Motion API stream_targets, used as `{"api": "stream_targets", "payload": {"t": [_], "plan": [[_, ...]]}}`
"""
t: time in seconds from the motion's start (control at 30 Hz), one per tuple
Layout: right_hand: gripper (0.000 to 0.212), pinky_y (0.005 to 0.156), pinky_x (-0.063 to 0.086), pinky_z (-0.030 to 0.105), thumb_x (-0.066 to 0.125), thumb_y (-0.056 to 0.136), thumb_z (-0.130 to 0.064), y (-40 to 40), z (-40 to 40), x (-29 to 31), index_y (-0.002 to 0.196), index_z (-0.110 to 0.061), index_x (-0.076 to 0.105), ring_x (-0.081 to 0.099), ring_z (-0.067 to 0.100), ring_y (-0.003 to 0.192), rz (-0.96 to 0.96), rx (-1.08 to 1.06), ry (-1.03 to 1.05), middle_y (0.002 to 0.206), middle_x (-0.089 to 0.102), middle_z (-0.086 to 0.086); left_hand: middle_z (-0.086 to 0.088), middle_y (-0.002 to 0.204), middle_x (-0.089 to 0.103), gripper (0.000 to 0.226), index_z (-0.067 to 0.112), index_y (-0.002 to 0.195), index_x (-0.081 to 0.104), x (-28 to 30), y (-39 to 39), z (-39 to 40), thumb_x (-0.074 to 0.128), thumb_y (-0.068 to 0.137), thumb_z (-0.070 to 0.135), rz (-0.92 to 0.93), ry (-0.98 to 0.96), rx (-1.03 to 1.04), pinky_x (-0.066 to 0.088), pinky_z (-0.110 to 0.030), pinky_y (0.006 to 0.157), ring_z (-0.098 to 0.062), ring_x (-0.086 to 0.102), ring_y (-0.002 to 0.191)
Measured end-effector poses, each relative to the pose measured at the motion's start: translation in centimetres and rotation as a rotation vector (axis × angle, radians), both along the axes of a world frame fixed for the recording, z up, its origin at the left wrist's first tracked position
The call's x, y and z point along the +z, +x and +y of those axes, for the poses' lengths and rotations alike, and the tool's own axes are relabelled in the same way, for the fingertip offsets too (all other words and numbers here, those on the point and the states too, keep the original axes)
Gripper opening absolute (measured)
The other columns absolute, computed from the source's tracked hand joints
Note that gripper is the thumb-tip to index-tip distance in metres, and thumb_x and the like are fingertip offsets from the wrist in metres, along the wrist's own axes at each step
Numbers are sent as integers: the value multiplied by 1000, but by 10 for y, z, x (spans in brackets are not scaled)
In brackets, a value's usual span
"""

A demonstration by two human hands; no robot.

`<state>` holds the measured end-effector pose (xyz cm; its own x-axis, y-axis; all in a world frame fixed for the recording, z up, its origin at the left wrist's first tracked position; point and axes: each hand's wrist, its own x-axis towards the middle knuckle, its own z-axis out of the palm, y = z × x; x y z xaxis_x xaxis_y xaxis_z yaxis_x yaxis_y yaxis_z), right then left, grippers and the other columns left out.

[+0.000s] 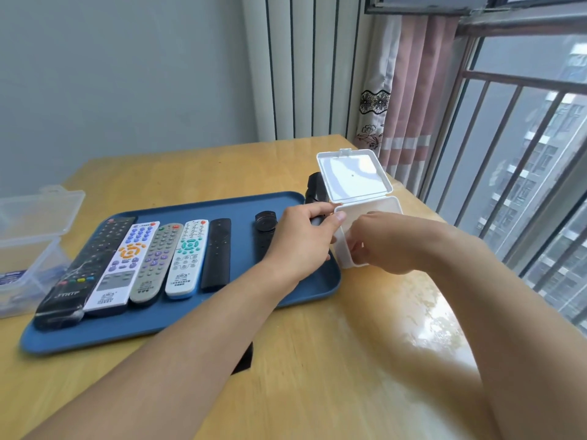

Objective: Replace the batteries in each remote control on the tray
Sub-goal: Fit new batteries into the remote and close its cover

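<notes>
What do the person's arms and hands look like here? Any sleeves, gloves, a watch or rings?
Both forearms are bare right up to the bottom edge of the picture, so no sleeves show. The left hand and right hand wear no gloves. No watch, bracelet or band is seen on either wrist, and no rings on the fingers that show. The thumbnail on the left hand looks short and unpainted.

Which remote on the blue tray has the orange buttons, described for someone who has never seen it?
Start at the blue plastic tray on the wooden table. Count from its left end: after the long black remote comes the white rectangular remote. Only this one has an orange button ring under rows of purple keys.
</notes>
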<state>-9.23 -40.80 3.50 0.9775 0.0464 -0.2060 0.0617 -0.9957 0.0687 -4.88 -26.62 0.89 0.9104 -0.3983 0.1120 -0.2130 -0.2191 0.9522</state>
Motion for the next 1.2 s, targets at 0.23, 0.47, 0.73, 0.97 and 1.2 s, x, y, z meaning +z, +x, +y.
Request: {"api": "stream_targets", "payload": {"t": [0.23,0.47,0.73,0.97,1.2], "plan": [[41,55,29,23,49,100,-15,4,-6,3,61,-27,43,36,9,64,68,-12,91,69,41,-7,5,111,68,38,22,139,59,4,10,6,56,103,30,80,-40,41,49,-15,51,-6,64,72],[31,57,32,19,48,101,-17,0,-7,4,73,-32,50,45,1,69,-87,-72,315,78,53,-16,2,98,59,45,24,140,57,12,32,19,39,103,5,208,-258,208,61,-47,86,-23,69,82],[12,75,46,28,49,103,-21,4,-12,-2,99,-25,60,58,12,90,-380,-63,473,93,68,-13,-13,121,62,57,21,150,36,23,23,46,52,101,-5,260,-458,172,64,-41,77,-28,76,89],[10,62,48,21,57,101,-15,3,2,5,104,-14,66,59,8,70,-567,-139,1381,84,67,2,-7,117,74,21,6,120,66,24,5,110,59,99,8,330,-464,101,62,-30,66,-28,76,96],[8,40,35,15,58,97,-16,0,62,-2,92,-10,58,55,13,64,131,-379,2059,82,62,8,-4,105,77,24,21,124,52,14,0,141,59,101,22,230,-391,138,48,-27,38,-34,77,83]]}}
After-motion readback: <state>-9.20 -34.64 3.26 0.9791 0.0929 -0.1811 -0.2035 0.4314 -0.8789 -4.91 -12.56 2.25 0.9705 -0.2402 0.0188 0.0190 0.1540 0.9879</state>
